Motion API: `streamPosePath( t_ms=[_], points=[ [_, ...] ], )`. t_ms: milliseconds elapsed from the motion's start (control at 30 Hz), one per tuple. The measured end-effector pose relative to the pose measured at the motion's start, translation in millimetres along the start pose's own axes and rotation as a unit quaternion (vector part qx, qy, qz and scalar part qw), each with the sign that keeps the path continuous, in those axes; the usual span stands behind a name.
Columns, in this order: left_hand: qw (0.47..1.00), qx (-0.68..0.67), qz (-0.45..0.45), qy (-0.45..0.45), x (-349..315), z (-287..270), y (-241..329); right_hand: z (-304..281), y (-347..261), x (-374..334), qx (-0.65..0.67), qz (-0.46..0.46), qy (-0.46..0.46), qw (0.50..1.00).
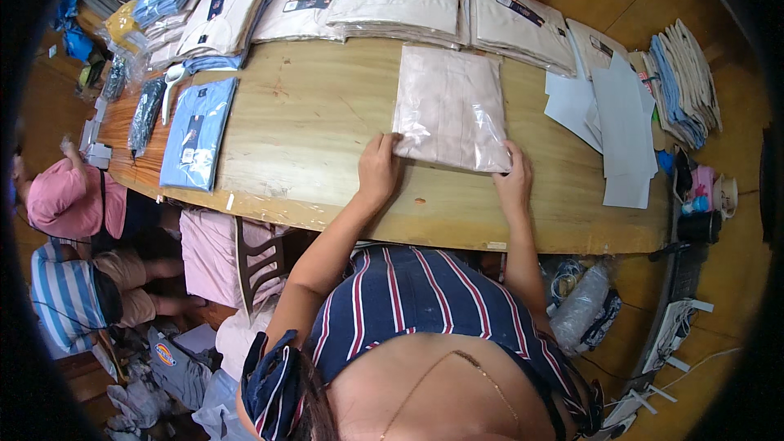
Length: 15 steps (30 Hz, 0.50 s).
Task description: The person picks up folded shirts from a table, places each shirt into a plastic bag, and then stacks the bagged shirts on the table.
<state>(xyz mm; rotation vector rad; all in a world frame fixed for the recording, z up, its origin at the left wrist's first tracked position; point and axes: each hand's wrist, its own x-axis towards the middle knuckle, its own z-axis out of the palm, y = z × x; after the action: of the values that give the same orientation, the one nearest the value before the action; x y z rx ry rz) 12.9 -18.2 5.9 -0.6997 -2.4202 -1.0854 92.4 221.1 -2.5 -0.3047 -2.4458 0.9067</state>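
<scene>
A folded pale pink garment in a clear plastic bag (pixel 451 106) lies flat on the wooden table (pixel 318 122) in front of me. My left hand (pixel 379 165) holds its near left corner with the fingers closed. At the near right corner, my right hand (pixel 513 180) grips the bag's edge between thumb and fingers. Light glints off the plastic along the near side. Just beyond the package is a stack of cream bagged garments (pixel 396 4) with dark tags.
More bagged cream garments (pixel 521 24) line the back edge. A blue bagged garment (pixel 196 135) lies at the left, near a white handled tool (pixel 171 90). White sheets (pixel 625 122) and a folded pile (pixel 682 86) stand right. Two people (pixel 77 204) are beyond the left edge.
</scene>
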Motion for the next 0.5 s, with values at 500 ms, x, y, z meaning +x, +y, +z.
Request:
streamPosePath(
  t_ms=[500],
  points=[
    [0.967, 0.222, -0.124, 0.006, 62.8, -52.3, 11.3, -19.9, -58.8, 69.2, 0.042, 0.125, 0.026, 0.991]
  ],
)
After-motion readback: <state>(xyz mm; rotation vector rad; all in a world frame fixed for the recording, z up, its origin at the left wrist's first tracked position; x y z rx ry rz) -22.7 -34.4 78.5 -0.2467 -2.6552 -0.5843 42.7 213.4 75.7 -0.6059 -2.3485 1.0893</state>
